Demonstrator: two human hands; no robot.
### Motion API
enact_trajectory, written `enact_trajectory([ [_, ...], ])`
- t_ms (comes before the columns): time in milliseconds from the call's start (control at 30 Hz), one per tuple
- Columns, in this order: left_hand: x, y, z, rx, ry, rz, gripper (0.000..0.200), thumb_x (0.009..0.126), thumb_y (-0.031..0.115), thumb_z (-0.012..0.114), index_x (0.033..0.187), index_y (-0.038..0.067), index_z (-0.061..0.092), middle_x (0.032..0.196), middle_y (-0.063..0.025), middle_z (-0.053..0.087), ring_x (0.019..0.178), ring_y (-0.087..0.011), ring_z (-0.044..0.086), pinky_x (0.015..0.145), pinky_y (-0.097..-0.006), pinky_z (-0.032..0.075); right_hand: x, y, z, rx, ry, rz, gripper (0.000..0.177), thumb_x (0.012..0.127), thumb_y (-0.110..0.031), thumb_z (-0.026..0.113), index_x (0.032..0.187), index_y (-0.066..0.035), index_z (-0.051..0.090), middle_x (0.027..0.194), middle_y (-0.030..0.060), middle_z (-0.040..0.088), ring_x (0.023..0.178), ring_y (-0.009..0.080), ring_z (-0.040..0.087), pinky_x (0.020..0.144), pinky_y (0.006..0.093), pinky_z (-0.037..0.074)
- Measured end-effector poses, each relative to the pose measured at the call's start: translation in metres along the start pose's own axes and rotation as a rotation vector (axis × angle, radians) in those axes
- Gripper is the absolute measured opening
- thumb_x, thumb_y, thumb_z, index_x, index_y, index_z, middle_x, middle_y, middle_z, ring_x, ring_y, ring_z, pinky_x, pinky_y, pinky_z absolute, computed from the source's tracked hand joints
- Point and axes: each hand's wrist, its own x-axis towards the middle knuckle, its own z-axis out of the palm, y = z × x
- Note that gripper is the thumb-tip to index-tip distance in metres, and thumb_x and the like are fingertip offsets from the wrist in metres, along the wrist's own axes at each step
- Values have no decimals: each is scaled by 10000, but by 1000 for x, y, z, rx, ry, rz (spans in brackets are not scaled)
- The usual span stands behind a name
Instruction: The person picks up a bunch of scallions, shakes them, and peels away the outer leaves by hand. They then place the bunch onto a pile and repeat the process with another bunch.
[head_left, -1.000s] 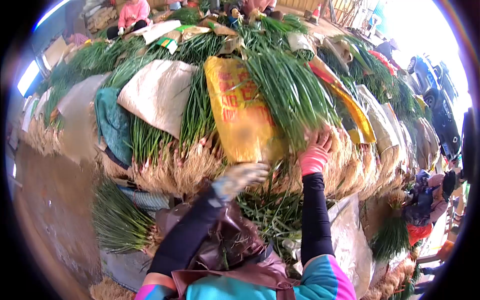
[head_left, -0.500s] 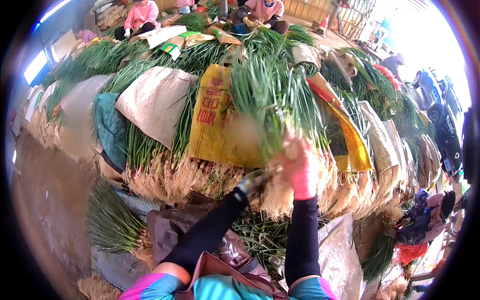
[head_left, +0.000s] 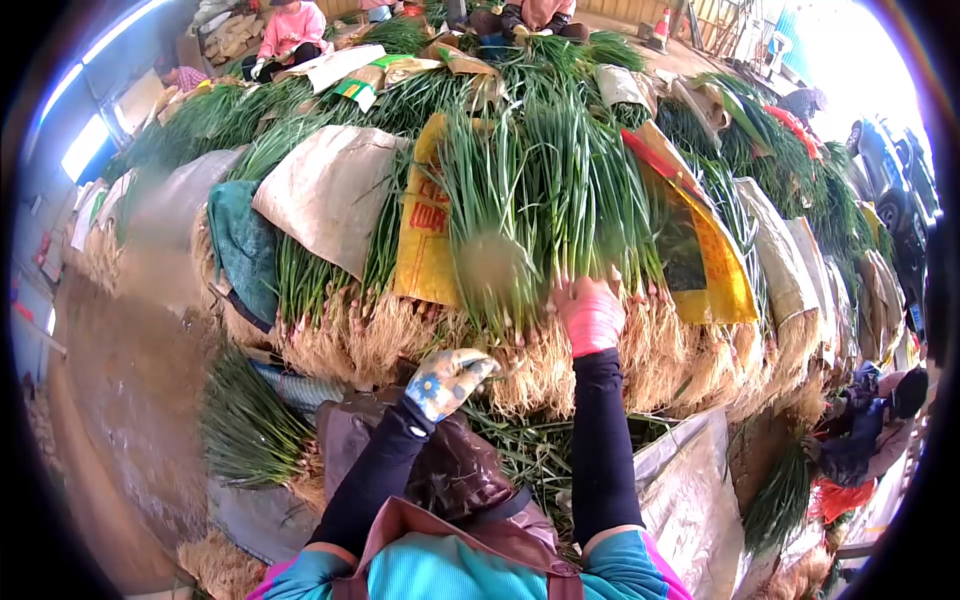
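My right hand (head_left: 590,312), in a pink glove, presses its curled fingers round the white stalk bases of a bunch of green onions (head_left: 575,215). The bunch lies on the heap, leaves pointing away, with pale roots (head_left: 540,375) hanging toward me. Lower and to the left is my left hand (head_left: 447,384), in a flower-patterned glove. Its fingers are drawn together just beside the roots; whether anything is pinched in them is hidden. Left of the bunch, a yellow sack (head_left: 425,225) with red lettering lies partly under the leaves.
More rooted onions in long rows bear a white sack (head_left: 330,195), a teal cloth (head_left: 243,250) and a yellow-edged sack (head_left: 725,270). A separate bundle (head_left: 250,425) lies low on the left. Loose leaves (head_left: 525,450) lie before me. Other people sit behind the heap and at right.
The onion bunch, blurred and raised before, now lies flat on the row. My left hand has moved left and down, away from the bunch; the right hand has moved slightly up.
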Motion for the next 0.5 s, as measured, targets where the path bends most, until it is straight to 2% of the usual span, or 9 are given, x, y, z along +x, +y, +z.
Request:
enact_trajectory([
  [67, -2, 26, 7, 353, 102, 80, 161, 773, 93, 601, 918, 106, 669, 1099, -97, 586, 935, -225, 581, 822, -333, 455, 0, -6, -2, -30, 48, -99, 282, 734, -346, 649, 777, -71, 604, 743, 119, 607, 669, 258, 598, 619, 391, 472],
  [133, -7, 49, 15, 937, 315, 298, 180, 743, 111, 632, 915, 145, 675, 1215, -74, 514, 1105, -246, 475, 955, -423, 343, 10, -7, 8, 34, -138, -21, 238, 759, -318, 626, 761, -80, 613, 697, 100, 605, 630, 241, 596, 610, 372, 475],
  [167, -9, 60, 12, 942, 319, 304, 180, 743, 111, 632, 915, 145, 675, 1215, -74, 514, 1105, -246, 475, 955, -423, 343, 11, -7, 4, 47, -65, -61, 236, 773, -313, 616, 752, -78, 623, 698, 92, 606, 617, 236, 595, 609, 358, 479],
  [200, -12, 68, 8, 894, 355, 370, 184, 738, 123, 635, 915, 158, 674, 1230, -59, 503, 1150, -251, 427, 987, -452, 281, 24, -12, 0, 31, -339, 152, 211, 767, -284, 609, 754, -77, 643, 743, 110, 626, 649, 245, 610, 638, 348, 486],
  [233, -14, 73, 4, 846, 385, 435, 188, 734, 135, 637, 915, 171, 673, 1244, -45, 493, 1194, -257, 378, 1020, -480, 219, 22, -12, -5, 14, -303, 140, 220, 739, -304, 625, 701, -88, 639, 707, 110, 624, 648, 259, 612, 620, 345, 490],
  [267, -13, 69, -4, 803, 350, 477, 175, 761, 145, 609, 926, 149, 666, 1223, -60, 510, 1128, -259, 454, 985, -435, 314, 20, -10, -8, -1, -266, 130, 234, 712, -324, 642, 648, -99, 635, 671, 110, 622, 647, 273, 615, 603, 341, 494],
  [400, 6, 38, 12, -77, 7, 124, 357, 836, 204, 551, 1152, 40, 521, 1181, -106, 533, 1028, -186, 540, 857, -299, 450, -29, 2, -30, 448, -265, 95, 196, 692, -259, 607, 677, -68, 644, 642, 129, 617, 574, 258, 604, 585, 333, 486],
  [467, 21, 10, 35, -432, -155, -343, 378, 863, 195, 515, 1199, 26, 471, 1161, -115, 537, 1016, -194, 542, 861, -307, 451, -63, -2, -56, 700, -400, 145, 139, 716, -186, 622, 707, -51, 656, 595, 68, 609, 489, 133, 532, 549, 271, 460],
  [500, 27, -36, 44, -187, -198, 40, 348, 876, 189, 495, 1177, 15, 487, 1131, -120, 545, 991, -185, 547, 839, -294, 458, -80, -1, -61, 759, -461, 105, 129, 729, -162, 626, 737, -35, 652, 639, 63, 621, 544, 113, 545, 566, 257, 460],
])
